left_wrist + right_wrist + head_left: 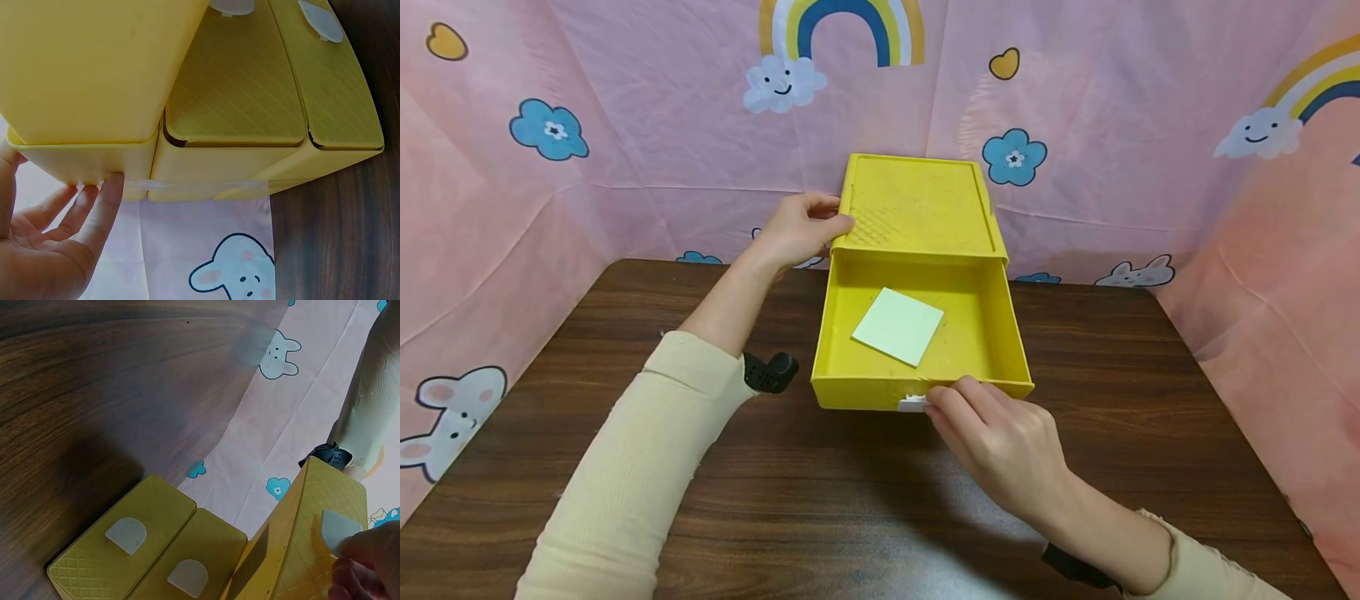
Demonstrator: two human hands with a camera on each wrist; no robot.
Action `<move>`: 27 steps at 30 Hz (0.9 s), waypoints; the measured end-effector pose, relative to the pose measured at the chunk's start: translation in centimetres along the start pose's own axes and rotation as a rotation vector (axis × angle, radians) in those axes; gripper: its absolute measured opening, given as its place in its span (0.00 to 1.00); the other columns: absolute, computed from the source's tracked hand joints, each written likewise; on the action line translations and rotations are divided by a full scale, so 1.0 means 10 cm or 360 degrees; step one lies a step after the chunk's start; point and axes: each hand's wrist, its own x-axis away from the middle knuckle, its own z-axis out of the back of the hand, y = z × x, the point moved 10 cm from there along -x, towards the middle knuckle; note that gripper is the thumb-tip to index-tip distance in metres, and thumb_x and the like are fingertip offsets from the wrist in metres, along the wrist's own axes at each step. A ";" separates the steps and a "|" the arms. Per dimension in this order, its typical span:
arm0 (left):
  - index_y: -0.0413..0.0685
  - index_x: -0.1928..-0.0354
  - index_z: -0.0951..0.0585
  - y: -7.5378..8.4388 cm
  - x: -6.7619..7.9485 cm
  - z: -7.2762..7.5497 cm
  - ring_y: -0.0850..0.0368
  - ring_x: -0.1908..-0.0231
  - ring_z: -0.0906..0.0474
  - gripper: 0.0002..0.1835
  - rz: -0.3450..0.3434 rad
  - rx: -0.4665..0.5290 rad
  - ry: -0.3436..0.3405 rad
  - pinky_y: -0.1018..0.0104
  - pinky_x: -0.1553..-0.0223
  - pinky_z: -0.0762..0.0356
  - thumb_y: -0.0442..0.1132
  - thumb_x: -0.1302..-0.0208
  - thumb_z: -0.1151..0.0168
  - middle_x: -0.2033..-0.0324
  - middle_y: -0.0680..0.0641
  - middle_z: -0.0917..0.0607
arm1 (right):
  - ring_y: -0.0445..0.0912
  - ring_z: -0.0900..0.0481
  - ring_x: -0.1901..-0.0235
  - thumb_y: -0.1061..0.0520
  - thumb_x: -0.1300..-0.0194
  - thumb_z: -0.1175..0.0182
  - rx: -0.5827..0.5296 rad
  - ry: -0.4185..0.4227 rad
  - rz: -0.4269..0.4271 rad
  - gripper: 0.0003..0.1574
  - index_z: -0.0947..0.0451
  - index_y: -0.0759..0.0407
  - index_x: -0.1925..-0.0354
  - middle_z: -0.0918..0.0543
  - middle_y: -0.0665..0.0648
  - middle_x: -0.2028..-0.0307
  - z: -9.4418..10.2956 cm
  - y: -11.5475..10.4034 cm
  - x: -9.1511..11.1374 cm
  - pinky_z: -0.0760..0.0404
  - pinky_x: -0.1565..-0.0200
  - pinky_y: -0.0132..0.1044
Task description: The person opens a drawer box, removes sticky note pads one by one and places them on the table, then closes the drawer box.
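A yellow drawer cabinet [917, 200] stands towards the back of the table with its top drawer [992, 342] pulled out. Inside that drawer lies a square pale green sticky note pad [898, 327], turned at an angle. My left hand [797, 229] holds the cabinet at its left edge, thumb on the top and fingertips against the side wall in the left wrist view. At the drawer's front, my right hand [1000, 442] pinches the white handle [912, 404] between thumb and fingers; part of the handle is hidden by them.
Two lower drawers [134, 556] sit closed beneath, with white tab handles [189, 578]. Dark wood-grain table [760, 517] surrounds the cabinet. A pink patterned cloth [662, 108] hangs close behind it and along both sides of the table.
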 end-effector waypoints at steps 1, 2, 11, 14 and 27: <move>0.44 0.36 0.33 0.01 0.01 0.00 0.52 0.51 0.25 0.28 -0.0004 -0.0001 0.0000 0.58 0.53 0.21 0.45 0.36 0.43 0.43 0.44 0.27 | 0.39 0.31 0.86 0.54 0.30 0.52 -0.0004 -0.0003 0.0001 0.15 0.22 0.56 0.70 0.23 0.48 0.77 0.00 0.00 0.00 0.40 0.91 0.26; 0.44 0.36 0.33 0.01 0.02 0.00 0.52 0.51 0.25 0.28 -0.0007 0.0000 0.0003 0.58 0.54 0.20 0.45 0.37 0.43 0.43 0.44 0.27 | 0.39 0.31 0.86 0.54 0.30 0.52 -0.0009 -0.0011 -0.0001 0.15 0.22 0.56 0.70 0.23 0.48 0.77 0.00 -0.01 0.01 0.40 0.91 0.26; 0.44 0.37 0.32 0.01 0.00 0.00 0.52 0.54 0.23 0.27 -0.0020 0.0008 0.0014 0.62 0.58 0.19 0.45 0.37 0.43 0.44 0.44 0.26 | 0.39 0.31 0.86 0.54 0.30 0.53 0.0004 -0.0005 0.0022 0.16 0.22 0.56 0.70 0.24 0.48 0.77 0.02 -0.04 0.03 0.41 0.91 0.25; 0.44 0.37 0.31 0.00 -0.01 0.00 0.52 0.55 0.23 0.27 -0.0011 0.0009 0.0016 0.63 0.58 0.19 0.45 0.37 0.43 0.45 0.44 0.26 | 0.39 0.31 0.86 0.54 0.30 0.53 0.0007 0.0000 0.0033 0.16 0.23 0.56 0.70 0.24 0.49 0.77 0.03 -0.05 0.03 0.41 0.91 0.25; 0.46 0.37 0.31 0.01 0.01 -0.01 0.53 0.54 0.23 0.26 -0.0006 -0.0011 0.0020 0.63 0.57 0.19 0.45 0.36 0.43 0.45 0.45 0.26 | 0.39 0.33 0.87 0.56 0.30 0.53 0.0007 0.0051 0.0077 0.16 0.23 0.57 0.72 0.25 0.49 0.79 0.13 -0.16 -0.01 0.42 0.91 0.24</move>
